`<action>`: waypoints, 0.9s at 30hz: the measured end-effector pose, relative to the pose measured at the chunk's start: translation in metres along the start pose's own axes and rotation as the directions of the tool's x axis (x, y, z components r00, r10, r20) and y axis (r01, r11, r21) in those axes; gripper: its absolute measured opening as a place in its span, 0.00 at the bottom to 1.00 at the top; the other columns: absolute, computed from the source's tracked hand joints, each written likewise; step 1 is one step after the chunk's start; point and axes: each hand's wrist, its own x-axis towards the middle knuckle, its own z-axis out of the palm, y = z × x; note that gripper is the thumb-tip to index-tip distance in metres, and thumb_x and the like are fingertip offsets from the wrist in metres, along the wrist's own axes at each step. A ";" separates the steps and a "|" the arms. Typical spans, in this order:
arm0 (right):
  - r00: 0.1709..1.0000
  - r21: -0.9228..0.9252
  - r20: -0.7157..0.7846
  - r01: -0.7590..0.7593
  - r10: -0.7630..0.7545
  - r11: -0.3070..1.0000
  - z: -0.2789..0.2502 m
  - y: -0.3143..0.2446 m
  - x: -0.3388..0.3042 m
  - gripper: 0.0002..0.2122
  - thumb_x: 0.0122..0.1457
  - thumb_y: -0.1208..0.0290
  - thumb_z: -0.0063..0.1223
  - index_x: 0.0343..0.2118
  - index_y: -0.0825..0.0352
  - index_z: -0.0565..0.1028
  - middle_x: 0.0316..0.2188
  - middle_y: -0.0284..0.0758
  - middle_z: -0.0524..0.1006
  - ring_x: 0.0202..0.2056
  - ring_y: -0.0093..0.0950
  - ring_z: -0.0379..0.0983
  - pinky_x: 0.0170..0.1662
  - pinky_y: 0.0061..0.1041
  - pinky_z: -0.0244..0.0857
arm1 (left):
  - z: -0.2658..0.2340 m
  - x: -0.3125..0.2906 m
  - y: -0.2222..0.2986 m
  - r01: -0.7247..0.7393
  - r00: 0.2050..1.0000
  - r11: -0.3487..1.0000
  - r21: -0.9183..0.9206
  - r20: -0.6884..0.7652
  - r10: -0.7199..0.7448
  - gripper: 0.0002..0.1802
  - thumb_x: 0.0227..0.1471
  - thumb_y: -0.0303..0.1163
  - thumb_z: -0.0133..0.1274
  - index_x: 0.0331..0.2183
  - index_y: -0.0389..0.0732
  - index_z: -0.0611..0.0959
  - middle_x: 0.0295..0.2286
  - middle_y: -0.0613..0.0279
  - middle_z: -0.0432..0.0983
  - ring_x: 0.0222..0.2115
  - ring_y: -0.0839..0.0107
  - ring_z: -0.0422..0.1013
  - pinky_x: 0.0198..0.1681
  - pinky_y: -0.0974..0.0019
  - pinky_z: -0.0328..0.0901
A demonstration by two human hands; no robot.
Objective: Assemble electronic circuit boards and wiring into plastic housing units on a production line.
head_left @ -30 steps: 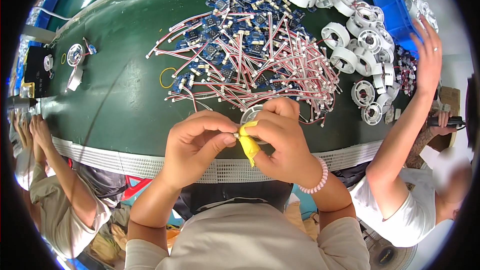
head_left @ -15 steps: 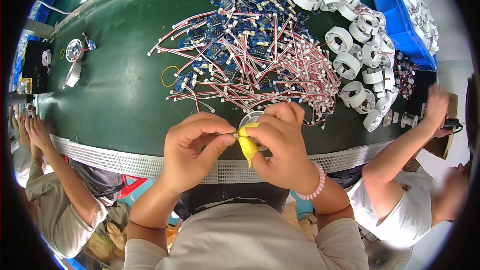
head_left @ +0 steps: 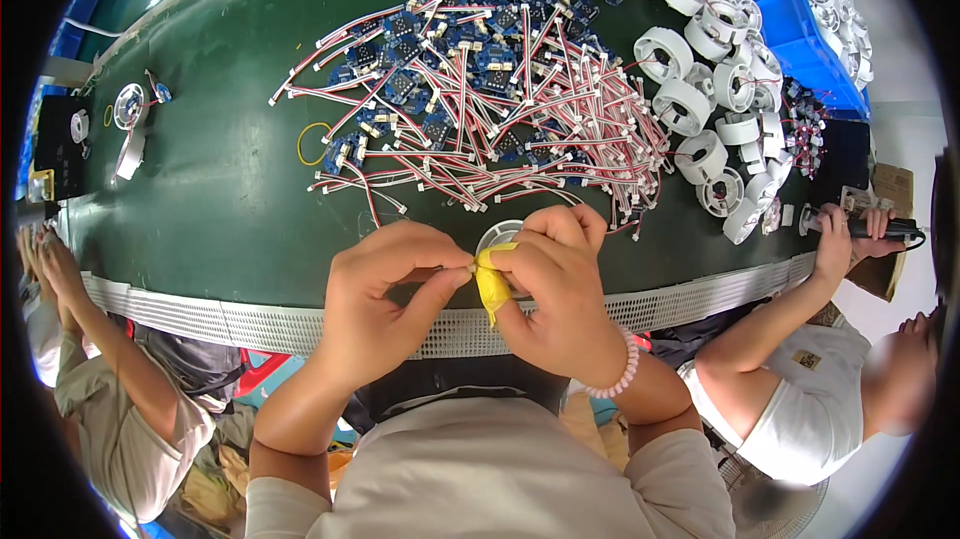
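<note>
Above the table's near edge, my left hand (head_left: 390, 294) pinches thumb and forefinger together, its tips meeting those of my right hand (head_left: 563, 301). My right hand is also closed in a pinch, with yellow wrapping (head_left: 492, 289) on its thumb and forefinger. Whatever sits between the fingertips is too small and covered to name. Just behind my fingers a white plastic ring housing (head_left: 497, 233) shows in part, the rest hidden by my right hand. Beyond lies a heap of red-and-white cables with white connectors (head_left: 590, 144), mixed with small blue circuit boards (head_left: 405, 87).
White ring housings (head_left: 683, 106) crowd the right side beside a blue bin (head_left: 795, 24). A yellow rubber band (head_left: 313, 143) lies left of the cables. Two more housings (head_left: 130, 106) are far left. Co-workers sit on both sides; the right one holds a dark handheld tool (head_left: 885, 229).
My hands stay pinched together, nearly in place. The table's contents appear shifted slightly left in the view. The right co-worker's raised hand has come down to the tool.
</note>
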 end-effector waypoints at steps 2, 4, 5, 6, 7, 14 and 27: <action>0.999 0.016 -0.038 -0.030 0.030 0.999 0.007 0.000 -0.006 0.12 0.38 0.78 0.54 0.29 0.64 0.72 0.24 0.30 0.72 0.32 0.31 0.64 0.42 0.37 0.47 | 0.007 -0.001 -0.004 -0.021 0.997 0.999 0.038 -0.076 0.024 0.08 0.44 0.13 0.55 0.31 0.32 0.81 0.31 0.57 0.74 0.30 0.71 0.74 0.34 0.73 0.71; 0.995 0.030 -0.079 -0.062 0.064 0.998 0.010 0.001 -0.009 0.12 0.37 0.78 0.53 0.30 0.64 0.71 0.26 0.31 0.72 0.33 0.31 0.64 0.42 0.38 0.47 | 0.012 -0.003 -0.009 -0.009 0.995 1.000 0.002 -0.098 0.009 0.09 0.44 0.13 0.54 0.31 0.32 0.81 0.31 0.57 0.74 0.30 0.72 0.73 0.34 0.73 0.71; 0.993 0.047 -0.096 -0.066 0.070 0.997 0.011 0.001 -0.010 0.12 0.38 0.78 0.53 0.30 0.64 0.71 0.26 0.30 0.72 0.33 0.31 0.64 0.42 0.38 0.48 | 0.014 -0.003 -0.011 0.004 0.992 0.999 -0.035 -0.123 -0.009 0.09 0.44 0.13 0.54 0.32 0.32 0.81 0.32 0.57 0.74 0.31 0.72 0.73 0.34 0.73 0.71; 0.991 0.066 -0.110 -0.071 0.078 0.995 0.010 0.001 -0.012 0.11 0.38 0.78 0.53 0.30 0.64 0.71 0.25 0.30 0.72 0.33 0.31 0.64 0.42 0.37 0.48 | 0.015 -0.005 -0.012 0.007 0.993 0.999 -0.035 -0.118 -0.011 0.09 0.44 0.13 0.54 0.32 0.32 0.81 0.32 0.57 0.74 0.31 0.72 0.73 0.34 0.73 0.71; 0.990 0.066 -0.112 -0.077 0.084 0.995 0.009 0.001 -0.013 0.11 0.38 0.78 0.53 0.30 0.64 0.71 0.25 0.30 0.72 0.33 0.31 0.64 0.42 0.37 0.48 | 0.016 -0.006 -0.012 0.010 0.992 0.995 -0.104 -0.127 -0.024 0.09 0.45 0.13 0.54 0.32 0.31 0.80 0.32 0.57 0.74 0.31 0.72 0.73 0.35 0.74 0.71; 0.985 0.151 -0.126 -0.097 0.117 0.984 0.007 0.008 -0.017 0.10 0.40 0.76 0.54 0.29 0.64 0.71 0.25 0.29 0.72 0.30 0.30 0.64 0.42 0.35 0.47 | 0.024 -0.006 -0.018 0.004 0.990 0.953 -0.303 -0.131 -0.046 0.09 0.45 0.13 0.54 0.33 0.31 0.80 0.33 0.56 0.74 0.32 0.72 0.73 0.35 0.73 0.71; 0.977 0.184 -0.178 -0.084 0.117 0.979 0.019 -0.005 -0.032 0.16 0.39 0.77 0.51 0.36 0.67 0.69 0.26 0.32 0.70 0.34 0.34 0.64 0.43 0.41 0.48 | 0.032 -0.009 -0.014 -0.045 0.975 0.999 0.007 -0.216 0.045 0.07 0.45 0.14 0.55 0.31 0.31 0.81 0.29 0.57 0.75 0.28 0.73 0.73 0.31 0.75 0.70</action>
